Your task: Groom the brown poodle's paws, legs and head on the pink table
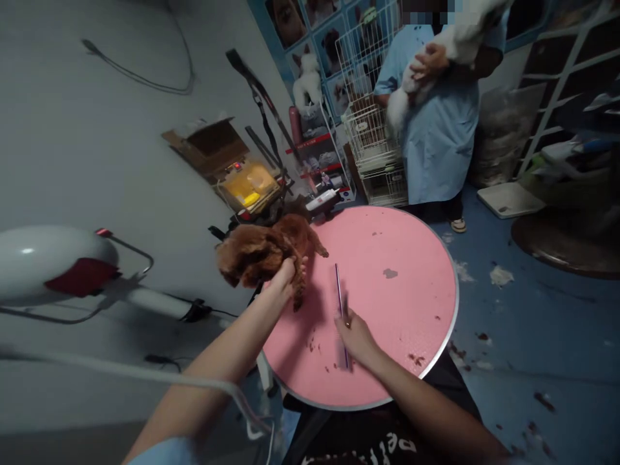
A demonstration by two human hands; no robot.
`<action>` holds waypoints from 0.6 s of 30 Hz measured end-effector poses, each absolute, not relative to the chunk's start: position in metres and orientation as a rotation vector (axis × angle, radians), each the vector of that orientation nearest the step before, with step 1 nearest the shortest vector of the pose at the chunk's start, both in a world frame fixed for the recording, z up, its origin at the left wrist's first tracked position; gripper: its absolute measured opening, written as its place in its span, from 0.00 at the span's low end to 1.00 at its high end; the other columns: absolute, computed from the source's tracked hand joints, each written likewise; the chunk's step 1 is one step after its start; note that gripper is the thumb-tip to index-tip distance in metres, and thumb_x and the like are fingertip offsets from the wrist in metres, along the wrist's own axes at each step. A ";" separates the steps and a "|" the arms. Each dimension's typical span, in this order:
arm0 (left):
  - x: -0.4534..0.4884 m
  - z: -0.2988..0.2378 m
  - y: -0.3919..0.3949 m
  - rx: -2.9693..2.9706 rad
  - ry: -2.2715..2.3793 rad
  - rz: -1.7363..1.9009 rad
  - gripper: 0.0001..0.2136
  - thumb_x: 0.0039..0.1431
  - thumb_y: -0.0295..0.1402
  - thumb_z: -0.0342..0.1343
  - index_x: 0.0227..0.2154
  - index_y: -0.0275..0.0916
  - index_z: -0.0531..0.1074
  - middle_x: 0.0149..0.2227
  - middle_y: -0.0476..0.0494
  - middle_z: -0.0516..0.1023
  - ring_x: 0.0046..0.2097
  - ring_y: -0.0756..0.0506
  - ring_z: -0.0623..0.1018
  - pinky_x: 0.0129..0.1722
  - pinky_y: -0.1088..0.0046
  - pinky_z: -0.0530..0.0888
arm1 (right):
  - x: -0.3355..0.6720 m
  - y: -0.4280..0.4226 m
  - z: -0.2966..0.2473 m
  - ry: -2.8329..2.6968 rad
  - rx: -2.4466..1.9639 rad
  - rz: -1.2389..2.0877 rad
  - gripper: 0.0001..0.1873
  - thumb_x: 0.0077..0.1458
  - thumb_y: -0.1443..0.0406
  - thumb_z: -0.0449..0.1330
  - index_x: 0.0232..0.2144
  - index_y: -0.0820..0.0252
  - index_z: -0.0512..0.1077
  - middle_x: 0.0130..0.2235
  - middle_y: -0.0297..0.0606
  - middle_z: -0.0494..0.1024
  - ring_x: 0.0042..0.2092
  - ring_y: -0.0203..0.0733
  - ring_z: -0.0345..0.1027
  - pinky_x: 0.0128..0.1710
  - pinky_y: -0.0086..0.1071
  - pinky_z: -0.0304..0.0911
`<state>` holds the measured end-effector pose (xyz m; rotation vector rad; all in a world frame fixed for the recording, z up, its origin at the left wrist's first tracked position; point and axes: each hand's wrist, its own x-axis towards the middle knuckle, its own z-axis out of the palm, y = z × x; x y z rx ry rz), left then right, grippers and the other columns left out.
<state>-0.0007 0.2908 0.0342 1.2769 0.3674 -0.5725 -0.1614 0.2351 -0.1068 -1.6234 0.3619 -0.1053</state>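
A small brown curly-haired dog (256, 248) is at the left edge of the round pink table (411, 303), its head turned to the left. My left hand (283, 278) is closed on the dog around the chest or the top of a front leg; the dog's fur hides part of the fingers. Over the middle of the table, my right hand (357, 337) grips a long, purplish metal grooming comb (338, 284). A short dark blade, apparently of scissors (345, 307), also sticks out of this hand. The comb is apart from the dog.
Brown hair clippings (415, 360) lie on the table. A white hose (194, 378) crosses at lower left, below a white dryer (58, 265). Behind the table are a cardboard box (208, 152), a wire cage (368, 129) and a person in a blue smock (436, 142) holding a white animal.
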 end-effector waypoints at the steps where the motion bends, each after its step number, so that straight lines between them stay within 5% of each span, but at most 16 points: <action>1: 0.000 0.039 0.292 1.257 0.381 -0.582 0.11 0.65 0.29 0.41 0.27 0.37 0.64 0.15 0.55 0.59 0.11 0.55 0.57 0.09 0.82 0.51 | -0.164 0.224 -0.103 0.369 -1.760 -0.065 0.13 0.59 0.56 0.52 0.36 0.60 0.68 0.34 0.42 0.77 0.38 0.44 0.70 0.36 0.33 0.59; 5: -0.003 0.054 0.294 1.134 0.351 -0.616 0.13 0.67 0.29 0.39 0.25 0.38 0.58 0.16 0.58 0.56 0.11 0.58 0.55 0.09 0.85 0.51 | -0.165 0.201 -0.081 0.358 -2.061 0.058 0.13 0.58 0.58 0.54 0.37 0.62 0.69 0.37 0.48 0.78 0.40 0.49 0.72 0.36 0.34 0.59; 8: -0.008 0.054 0.298 1.009 0.310 -0.635 0.14 0.69 0.32 0.36 0.27 0.37 0.59 0.17 0.57 0.58 0.12 0.59 0.57 0.10 0.87 0.53 | -0.161 0.213 -0.074 0.236 -1.747 0.177 0.12 0.56 0.63 0.54 0.42 0.62 0.64 0.33 0.40 0.76 0.33 0.42 0.71 0.31 0.30 0.59; 12: -0.013 0.043 0.299 0.770 0.251 -0.681 0.14 0.69 0.35 0.35 0.31 0.36 0.61 0.18 0.55 0.60 0.13 0.59 0.60 0.10 0.87 0.55 | -0.163 0.247 -0.078 -0.054 -1.315 0.370 0.24 0.44 0.72 0.60 0.44 0.60 0.58 0.33 0.32 0.73 0.28 0.35 0.67 0.26 0.26 0.58; 18: -0.016 0.031 0.288 0.712 0.248 -0.708 0.13 0.69 0.35 0.37 0.32 0.36 0.61 0.17 0.56 0.60 0.13 0.59 0.60 0.10 0.86 0.55 | -0.178 0.252 -0.076 -0.088 -1.972 0.101 0.10 0.48 0.73 0.54 0.36 0.61 0.65 0.36 0.43 0.76 0.36 0.43 0.71 0.33 0.32 0.58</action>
